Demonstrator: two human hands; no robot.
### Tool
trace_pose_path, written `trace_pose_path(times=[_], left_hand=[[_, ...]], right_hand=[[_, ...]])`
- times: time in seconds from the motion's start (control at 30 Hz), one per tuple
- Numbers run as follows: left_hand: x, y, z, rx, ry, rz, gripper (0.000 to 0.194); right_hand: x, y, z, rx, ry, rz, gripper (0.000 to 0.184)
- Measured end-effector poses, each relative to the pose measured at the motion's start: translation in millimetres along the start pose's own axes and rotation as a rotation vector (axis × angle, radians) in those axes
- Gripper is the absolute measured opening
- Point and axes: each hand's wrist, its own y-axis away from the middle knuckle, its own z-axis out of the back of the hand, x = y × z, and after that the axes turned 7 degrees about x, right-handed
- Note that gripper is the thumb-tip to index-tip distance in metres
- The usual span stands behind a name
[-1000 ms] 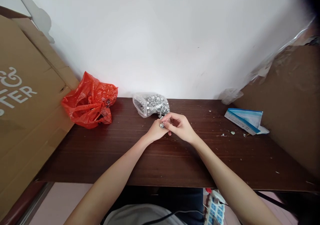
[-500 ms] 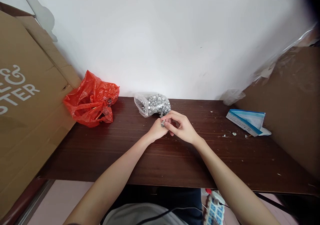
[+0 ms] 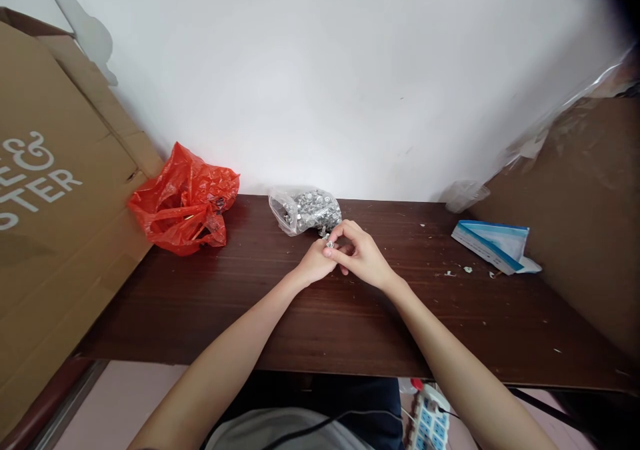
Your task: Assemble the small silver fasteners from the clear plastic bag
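Note:
My left hand (image 3: 312, 265) and my right hand (image 3: 362, 255) meet over the dark wooden table (image 3: 320, 317), fingers pinched together around a small silver metal part (image 3: 329, 241). Both hands grip it between thumb and fingertips. Just behind them lies a clear plastic bag (image 3: 304, 210) filled with many small silver metal parts, its open end facing my hands.
A crumpled red plastic bag (image 3: 185, 200) lies at the table's back left. A large cardboard box (image 3: 55, 203) leans at the left. A blue and white packet (image 3: 493, 243) lies at the right beside brown board. A power strip (image 3: 425, 420) lies below the table's front edge.
My hands stay together by the clear bag; the fingers have shifted slightly on the small metal part. The view moved a little.

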Motion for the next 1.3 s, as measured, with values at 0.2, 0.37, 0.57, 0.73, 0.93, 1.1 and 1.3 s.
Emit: trace_pose_path(times=[0.2,0.37,0.57,0.73,0.93,1.1,1.3], left_hand=[[-1.1,-2.1,-0.6,-0.032,-0.036,-0.013,0.024],[-3.3,-1.5,0.0,-0.021,-0.072,0.021,0.029],[1.9,-3.6,0.2,-0.02,-0.054,-0.006,0.025],[2.3,-4.5,-0.8,-0.038,-0.046,0.026,0.035],[2.8,-4.0,0.2,-0.009,-0.049,0.0,0.029],[0.5,-3.0,0.0,-0.01,-0.066,0.018,0.036],[-2.1,-1.3,-0.5,-0.003,-0.059,0.023,0.034]], right_hand=[[1.8,-1.2,-3.5,0.001,-0.023,0.055,0.02],[1.1,-0.9,-5.6,-0.048,-0.011,0.032,0.025],[0.0,0.2,-5.0,0.051,-0.234,-0.052,0.025],[-0.6,0.8,-5.3,0.038,-0.283,-0.097,0.032],[-2.4,1.9,-4.1,0.087,-0.382,-0.124,0.023],[-2.9,2.0,-1.8,0.108,-0.432,-0.141,0.038],[-3.0,1.9,0.5,0.082,-0.374,-0.124,0.027]])
